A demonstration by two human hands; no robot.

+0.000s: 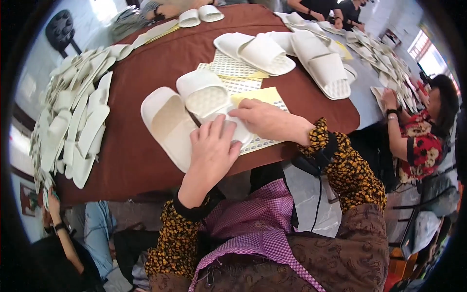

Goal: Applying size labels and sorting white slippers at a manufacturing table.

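Note:
A white slipper [208,100] with a dimpled footbed lies before me on the brown cloth-covered table [146,63]. My left hand [211,146] rests over its heel end, fingers spread and thumb apart. Against the same heel is my right hand [267,119], its fingers bent together and the fingertips touching the footbed; what they hold, if anything, is hidden. Left of this slipper, and close beside it, sits a second white slipper [165,121]. Partly under my right hand lies a sticker sheet [272,97] with yellow backing and rows of small marks.
More sticker sheets [233,70] lie beyond. White slippers [255,52] and another pair [323,68] stand at the far right. A large slipper pile [73,112] covers the table's left end. A co-worker [418,131] sits at the right beside another pile [389,61]; other people work around.

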